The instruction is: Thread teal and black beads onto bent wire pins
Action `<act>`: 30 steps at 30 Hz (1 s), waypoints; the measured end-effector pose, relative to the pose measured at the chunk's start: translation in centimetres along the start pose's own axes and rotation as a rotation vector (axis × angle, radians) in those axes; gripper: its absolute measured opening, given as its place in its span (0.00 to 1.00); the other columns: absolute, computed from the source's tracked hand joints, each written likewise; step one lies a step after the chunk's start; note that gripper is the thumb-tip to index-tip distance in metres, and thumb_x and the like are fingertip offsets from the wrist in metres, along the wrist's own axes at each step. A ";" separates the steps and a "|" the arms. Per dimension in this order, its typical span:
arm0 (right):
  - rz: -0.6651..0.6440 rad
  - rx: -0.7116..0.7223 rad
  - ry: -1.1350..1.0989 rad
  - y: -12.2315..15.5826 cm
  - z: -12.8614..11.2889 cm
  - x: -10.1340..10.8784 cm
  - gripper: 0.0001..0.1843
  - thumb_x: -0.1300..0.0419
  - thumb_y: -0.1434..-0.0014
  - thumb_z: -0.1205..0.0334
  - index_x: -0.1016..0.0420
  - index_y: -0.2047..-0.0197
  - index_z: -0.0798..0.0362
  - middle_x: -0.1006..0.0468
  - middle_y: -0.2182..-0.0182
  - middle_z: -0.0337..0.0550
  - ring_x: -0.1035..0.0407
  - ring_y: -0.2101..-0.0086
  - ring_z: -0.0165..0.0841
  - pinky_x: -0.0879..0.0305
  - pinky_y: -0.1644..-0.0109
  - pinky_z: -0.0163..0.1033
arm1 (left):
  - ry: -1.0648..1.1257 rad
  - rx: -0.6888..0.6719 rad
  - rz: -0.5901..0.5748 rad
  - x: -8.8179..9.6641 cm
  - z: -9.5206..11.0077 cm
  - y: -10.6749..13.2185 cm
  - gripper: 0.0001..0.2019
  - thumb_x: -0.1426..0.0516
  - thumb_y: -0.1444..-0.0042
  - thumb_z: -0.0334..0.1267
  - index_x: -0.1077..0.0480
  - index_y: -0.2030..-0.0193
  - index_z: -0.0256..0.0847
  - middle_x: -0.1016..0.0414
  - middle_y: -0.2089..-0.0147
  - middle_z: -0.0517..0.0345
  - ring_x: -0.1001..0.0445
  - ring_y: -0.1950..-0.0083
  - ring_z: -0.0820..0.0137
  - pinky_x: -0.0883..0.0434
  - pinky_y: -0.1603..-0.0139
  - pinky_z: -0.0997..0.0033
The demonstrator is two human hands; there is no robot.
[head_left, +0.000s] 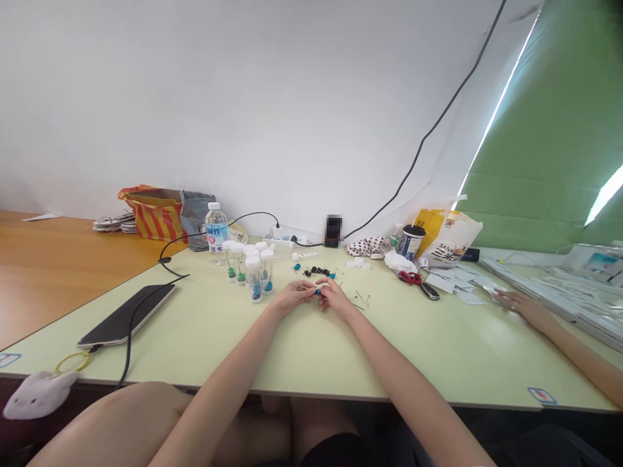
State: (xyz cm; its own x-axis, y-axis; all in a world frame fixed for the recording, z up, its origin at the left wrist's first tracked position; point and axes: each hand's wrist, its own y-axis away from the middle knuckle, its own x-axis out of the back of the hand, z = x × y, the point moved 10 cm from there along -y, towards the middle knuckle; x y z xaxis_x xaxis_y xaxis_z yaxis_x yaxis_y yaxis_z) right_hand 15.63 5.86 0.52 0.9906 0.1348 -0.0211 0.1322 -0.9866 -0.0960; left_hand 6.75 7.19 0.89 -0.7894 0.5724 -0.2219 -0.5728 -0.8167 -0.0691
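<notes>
Over the middle of the table, my left hand (293,297) and my right hand (337,301) meet with fingertips pinched on a small shiny blue piece (318,292). Its exact kind is too small to make out. Just beyond my hands lies a cluster of black and blue small pieces (320,271), some with thin wire stems. Several loose thin wire pieces (361,299) rest right of my right hand. To the left of my left hand stand several clear vials (254,285) with white caps, holding green or blue pieces with stems.
Left are a tablet (129,314) with a black cable and a water bottle (217,235). White caps (359,263), red-handled scissors (410,278), a dark key fob (429,291) and white paper cards (455,280) lie right. Another person's hand (523,308) reaches in there.
</notes>
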 end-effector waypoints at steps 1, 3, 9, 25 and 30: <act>-0.004 -0.002 0.014 0.0 0.0 -0.1 0.12 0.49 0.52 0.63 0.39 0.61 0.50 0.39 0.82 0.31 0.40 0.81 0.25 0.39 0.82 0.30 | -0.016 0.002 -0.009 -0.1 0.0 0.0 0.14 0.36 0.61 0.38 0.28 0.67 0.34 0.26 0.70 0.54 0.29 0.68 0.73 0.35 0.58 0.67; 0.005 -0.010 0.031 0.1 0.0 -0.1 0.11 0.50 0.51 0.63 0.39 0.61 0.50 0.39 0.83 0.30 0.41 0.82 0.25 0.39 0.83 0.29 | -0.029 0.004 -0.020 -0.1 -0.1 0.0 0.14 0.36 0.60 0.38 0.28 0.66 0.34 0.26 0.70 0.53 0.29 0.68 0.72 0.35 0.59 0.67; 0.042 0.008 -0.028 0.3 -0.6 0.2 0.14 0.45 0.54 0.61 0.38 0.61 0.49 0.35 0.73 0.35 0.36 0.74 0.27 0.35 0.78 0.32 | 0.039 -0.004 0.044 0.6 -0.1 -0.2 0.13 0.35 0.62 0.37 0.28 0.68 0.34 0.26 0.71 0.56 0.28 0.68 0.73 0.35 0.58 0.67; 0.043 0.022 -0.033 0.0 -0.4 0.3 0.13 0.46 0.54 0.63 0.38 0.62 0.49 0.37 0.76 0.33 0.38 0.76 0.26 0.34 0.78 0.32 | 0.034 0.006 0.040 0.4 -0.1 -0.2 0.14 0.35 0.62 0.38 0.28 0.68 0.34 0.26 0.70 0.55 0.28 0.67 0.72 0.34 0.57 0.66; 0.040 -0.017 0.016 0.0 -0.1 0.1 0.11 0.49 0.51 0.62 0.38 0.62 0.49 0.40 0.83 0.31 0.42 0.82 0.25 0.37 0.82 0.31 | 0.007 0.014 -0.005 -0.1 -0.2 -0.1 0.14 0.35 0.61 0.38 0.28 0.67 0.33 0.25 0.70 0.53 0.27 0.66 0.70 0.34 0.57 0.65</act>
State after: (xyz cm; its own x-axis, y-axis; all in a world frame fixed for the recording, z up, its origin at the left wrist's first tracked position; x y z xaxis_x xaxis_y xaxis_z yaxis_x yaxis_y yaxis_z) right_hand 15.71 5.82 0.57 0.9956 0.0934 -0.0086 0.0925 -0.9926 -0.0789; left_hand 6.94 7.17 0.76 -0.7848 0.5762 -0.2282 -0.5801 -0.8126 -0.0566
